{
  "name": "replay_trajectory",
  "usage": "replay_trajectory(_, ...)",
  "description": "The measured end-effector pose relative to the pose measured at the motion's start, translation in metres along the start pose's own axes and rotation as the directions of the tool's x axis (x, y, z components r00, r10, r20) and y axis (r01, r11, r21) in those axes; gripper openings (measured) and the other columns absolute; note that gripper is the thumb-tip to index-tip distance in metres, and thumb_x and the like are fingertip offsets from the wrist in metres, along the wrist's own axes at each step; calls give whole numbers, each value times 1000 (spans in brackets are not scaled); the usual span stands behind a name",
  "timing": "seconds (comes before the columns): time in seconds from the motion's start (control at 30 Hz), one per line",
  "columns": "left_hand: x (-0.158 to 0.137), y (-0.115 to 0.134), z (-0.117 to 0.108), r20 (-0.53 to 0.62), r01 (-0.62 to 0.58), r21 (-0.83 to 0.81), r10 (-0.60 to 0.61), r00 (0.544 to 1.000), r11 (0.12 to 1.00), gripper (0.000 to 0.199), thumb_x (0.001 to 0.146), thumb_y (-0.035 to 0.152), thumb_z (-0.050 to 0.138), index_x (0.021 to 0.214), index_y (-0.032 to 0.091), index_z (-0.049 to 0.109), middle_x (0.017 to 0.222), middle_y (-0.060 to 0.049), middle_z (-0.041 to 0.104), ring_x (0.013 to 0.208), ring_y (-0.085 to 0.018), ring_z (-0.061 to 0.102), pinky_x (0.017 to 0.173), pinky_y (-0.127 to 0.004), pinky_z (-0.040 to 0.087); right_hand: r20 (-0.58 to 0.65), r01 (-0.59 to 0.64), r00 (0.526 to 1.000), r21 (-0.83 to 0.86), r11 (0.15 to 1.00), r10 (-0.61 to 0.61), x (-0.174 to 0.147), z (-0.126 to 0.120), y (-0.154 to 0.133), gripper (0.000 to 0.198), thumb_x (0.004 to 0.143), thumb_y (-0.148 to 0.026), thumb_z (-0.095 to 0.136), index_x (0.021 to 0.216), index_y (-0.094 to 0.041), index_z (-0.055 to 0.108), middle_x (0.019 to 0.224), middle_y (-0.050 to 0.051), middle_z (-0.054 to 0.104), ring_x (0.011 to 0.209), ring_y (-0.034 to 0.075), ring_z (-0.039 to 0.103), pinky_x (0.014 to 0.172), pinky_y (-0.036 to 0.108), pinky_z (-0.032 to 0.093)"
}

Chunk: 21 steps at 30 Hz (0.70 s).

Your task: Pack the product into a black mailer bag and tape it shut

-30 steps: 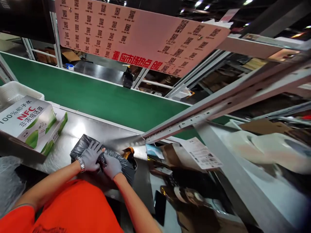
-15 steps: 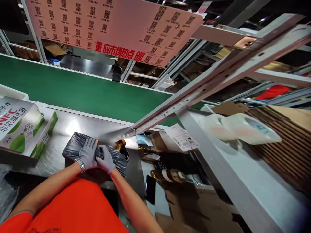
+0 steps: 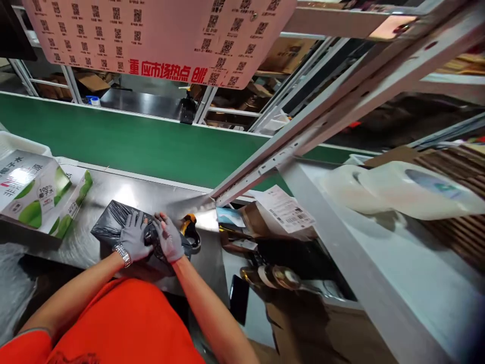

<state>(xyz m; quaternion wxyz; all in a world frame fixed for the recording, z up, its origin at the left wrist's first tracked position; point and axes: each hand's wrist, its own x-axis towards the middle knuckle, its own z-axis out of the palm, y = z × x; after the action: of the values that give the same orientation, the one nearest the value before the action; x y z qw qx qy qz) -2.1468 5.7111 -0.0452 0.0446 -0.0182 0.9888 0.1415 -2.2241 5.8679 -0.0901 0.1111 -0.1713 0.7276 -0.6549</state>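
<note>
Both hands pressing the black bag flat

My left hand (image 3: 133, 238) and right hand (image 3: 169, 239) had spread their fingers since a moment earlier, flattening the black bag (image 3: 109, 225) without gripping it.

Left hand (image 3: 133, 238) and right hand (image 3: 168, 238) gloved, side by side, pressing down

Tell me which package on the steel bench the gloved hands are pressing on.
The black plastic mailer bag: left hand and right hand both lie on it. The white-and-green coconut-water cartons sit untouched farther left.

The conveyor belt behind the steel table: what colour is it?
Plain green, running across the head view; the conveyor belt lies just beyond the steel table.
</note>
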Motion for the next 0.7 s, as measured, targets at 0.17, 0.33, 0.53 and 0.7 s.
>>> replay_trajectory(0.17,-5,9,-2,-20,54,1,-54,998,999,99,86,59,76,169,8,57,187,-23,34,176,-50,23,145,-67,12,132,136,987,-353,926,-94,-43,-62,-13,71,106,-53,60,169,-21,53,175,16,56,166,34,49,138,59,42)
replay_trajectory(0.33,-5,18,6,-44,137,-4,-137,990,991,102,82,50,78,169,3,53,188,-27,29,176,-50,23,146,-65,13,447,342,894,-660,669,-17,-71,-58,-12,60,105,-32,64,162,-14,65,178,20,51,171,43,39,140,73,31)
replay_trajectory(0.53,-3,16,17,-63,187,-39,-189,980,982,120,80,51,79,178,2,32,189,-32,21,177,-51,18,145,-66,15,452,314,890,-705,636,62,-65,-38,-11,61,104,-20,57,164,-10,63,181,18,44,173,43,35,143,72,26)
replay_trajectory(0.7,2,19,25,-63,206,-45,-208,976,978,114,91,60,73,180,3,28,187,-33,25,177,-50,18,142,-70,21,440,285,896,-663,692,52,-64,-35,-11,64,97,-18,64,161,-11,66,180,19,45,173,44,36,143,75,24)
